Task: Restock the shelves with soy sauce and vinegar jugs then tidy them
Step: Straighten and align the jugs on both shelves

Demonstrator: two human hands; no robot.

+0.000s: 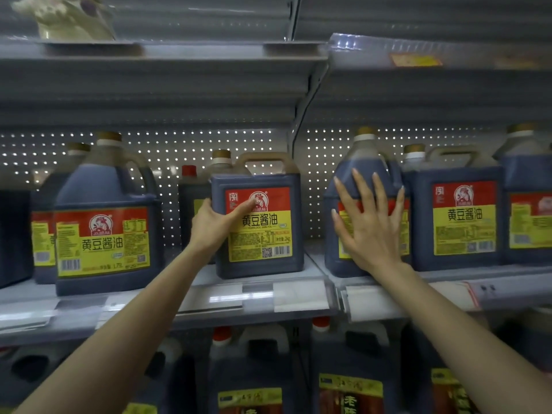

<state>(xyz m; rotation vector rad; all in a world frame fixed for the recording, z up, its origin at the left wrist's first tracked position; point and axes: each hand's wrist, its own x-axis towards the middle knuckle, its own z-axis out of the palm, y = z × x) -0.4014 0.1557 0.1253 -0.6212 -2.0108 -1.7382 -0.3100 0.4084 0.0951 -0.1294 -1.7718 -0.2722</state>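
Dark soy sauce jugs with red and yellow labels stand along the middle shelf (227, 300). My left hand (216, 222) grips the left front corner of a square jug (263, 234) in the shelf's middle, thumb across its label. My right hand (369, 222) lies flat with fingers spread on the front of a rounder jug (358, 174), which stands just right of the shelf divider. Another square jug (460, 219) stands touching it on the right. A large round jug (104, 231) stands at the left.
A red-capped jug (191, 192) stands behind the square one. More jugs with red caps fill the lower shelf (352, 375). The upper shelf (167, 52) holds a pale bag (68, 19) at the left. Perforated back panel shows between jugs.
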